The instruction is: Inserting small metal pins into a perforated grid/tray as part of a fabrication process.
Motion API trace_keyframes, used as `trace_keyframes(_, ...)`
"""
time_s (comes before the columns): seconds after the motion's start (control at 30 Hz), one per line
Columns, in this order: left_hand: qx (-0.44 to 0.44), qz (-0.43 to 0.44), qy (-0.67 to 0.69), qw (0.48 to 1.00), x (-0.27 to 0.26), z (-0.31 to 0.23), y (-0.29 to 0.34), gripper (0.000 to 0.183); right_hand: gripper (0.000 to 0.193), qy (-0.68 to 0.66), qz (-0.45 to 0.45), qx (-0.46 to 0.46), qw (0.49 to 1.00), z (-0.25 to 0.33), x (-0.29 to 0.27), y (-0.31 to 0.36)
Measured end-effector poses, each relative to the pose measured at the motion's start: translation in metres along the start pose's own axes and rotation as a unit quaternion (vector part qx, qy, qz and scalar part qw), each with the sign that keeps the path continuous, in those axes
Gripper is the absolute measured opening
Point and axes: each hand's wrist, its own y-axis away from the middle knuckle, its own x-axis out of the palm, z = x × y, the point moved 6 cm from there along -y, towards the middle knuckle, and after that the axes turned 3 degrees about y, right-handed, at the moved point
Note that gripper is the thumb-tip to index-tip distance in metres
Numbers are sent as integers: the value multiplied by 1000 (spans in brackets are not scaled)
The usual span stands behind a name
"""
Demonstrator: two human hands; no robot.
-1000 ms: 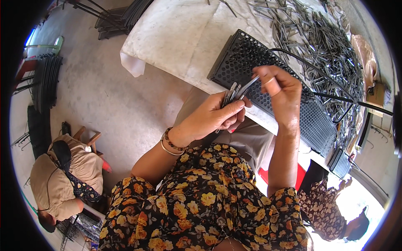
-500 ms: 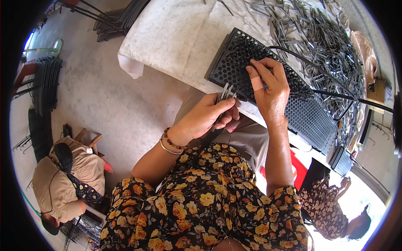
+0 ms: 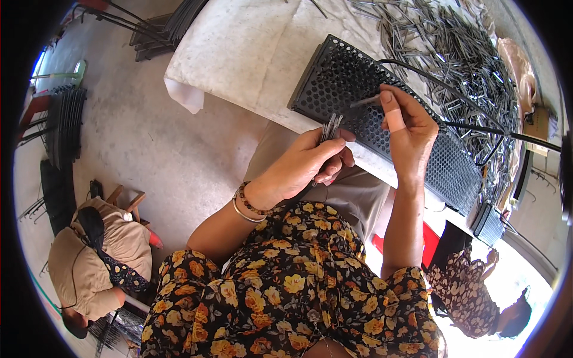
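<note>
My left hand [image 3: 310, 162] is closed round a small bundle of thin dark metal strips [image 3: 332, 126], their ends sticking up past the thumb. My right hand [image 3: 410, 134], with a bandage-like wrap on one finger, pinches a single thin strip [image 3: 365, 101] between thumb and fingertips. That strip is held over a long black perforated panel [image 3: 450, 170] lying along the table's near edge. Many small dark pieces stand in the holes toward the panel's far side; its right part shows bare holes. My left hand is just in front of the panel's near edge.
A large heap of loose dark strips [image 3: 459, 77] covers the right of the white-clothed table [image 3: 239, 65]. A black cable or rod [image 3: 441, 80] crosses above the panel. Black racks stand at left. One person sits at lower left [image 3: 98, 256], another at lower right [image 3: 465, 286].
My right hand has drawn back from the panel's holes to the right, and a strip now shows in its pinch. My left hand has shifted slightly right with its bundle.
</note>
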Motion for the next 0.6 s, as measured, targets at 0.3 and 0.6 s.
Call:
trace_keyframes(0.3, 1, 0, -14, 1000, -23, 3, -2, 22, 13, 147, -39, -161, 975, 9, 10, 2)
trace_keyframes(0.6, -23, -6, 36, 999, -19, 4, 0, 28, 15, 205, 1, -188, 961, 7, 21, 5)
